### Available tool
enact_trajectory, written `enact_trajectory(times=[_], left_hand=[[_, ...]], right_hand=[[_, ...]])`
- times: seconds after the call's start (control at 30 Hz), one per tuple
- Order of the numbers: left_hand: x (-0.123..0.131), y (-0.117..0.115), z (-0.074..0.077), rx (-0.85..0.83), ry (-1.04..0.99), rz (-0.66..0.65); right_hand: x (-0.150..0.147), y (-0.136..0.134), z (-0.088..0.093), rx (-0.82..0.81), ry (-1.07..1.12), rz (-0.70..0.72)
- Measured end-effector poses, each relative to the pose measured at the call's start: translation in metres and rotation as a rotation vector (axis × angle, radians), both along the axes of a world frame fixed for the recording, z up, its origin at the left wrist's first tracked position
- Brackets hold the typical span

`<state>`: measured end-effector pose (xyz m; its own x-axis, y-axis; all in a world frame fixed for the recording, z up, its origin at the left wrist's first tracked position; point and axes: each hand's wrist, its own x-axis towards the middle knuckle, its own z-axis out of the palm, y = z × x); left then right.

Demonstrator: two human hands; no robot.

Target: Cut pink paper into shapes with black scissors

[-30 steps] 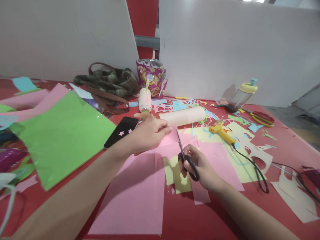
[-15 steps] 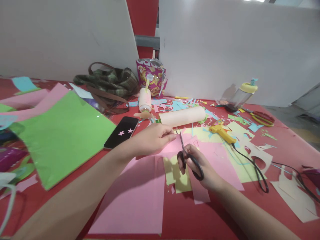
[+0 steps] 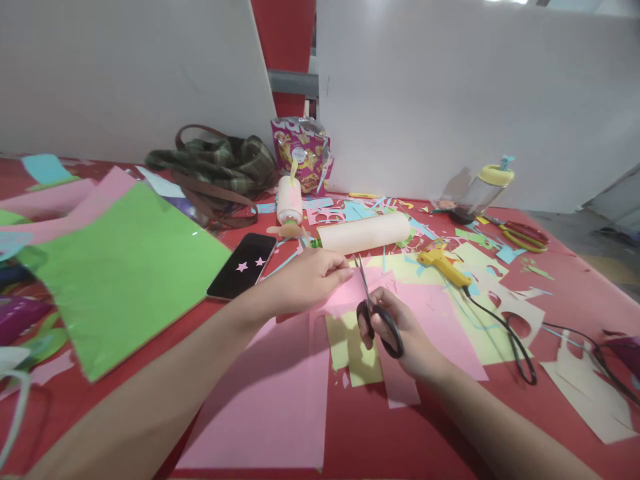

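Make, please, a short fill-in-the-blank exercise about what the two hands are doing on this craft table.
The right hand holds scissors with ____ handles.
The left hand pinches the ____ paper.
The phone screen shows two ____.
Missing words: black; pink; stars.

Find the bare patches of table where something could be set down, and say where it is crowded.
Bare red table lies at the near edge, between the pink sheet and the right forearm, and at the far right between the red-handled scissors and the cream offcuts. Crowded: scraps around the paper roll and glue gun.
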<state>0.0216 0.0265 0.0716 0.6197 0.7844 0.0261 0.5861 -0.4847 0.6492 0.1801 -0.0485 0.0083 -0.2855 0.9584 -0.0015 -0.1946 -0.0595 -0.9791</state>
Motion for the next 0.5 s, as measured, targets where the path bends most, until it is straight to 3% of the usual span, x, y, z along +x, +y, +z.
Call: enact_trajectory(times=[0.5], left_hand=[[0.0014,-0.0003,-0.0006,0.023,-0.01,0.035]], right_hand=[[-0.0005,-0.0004,0.0012,-0.05,-0.007,-0.068]])
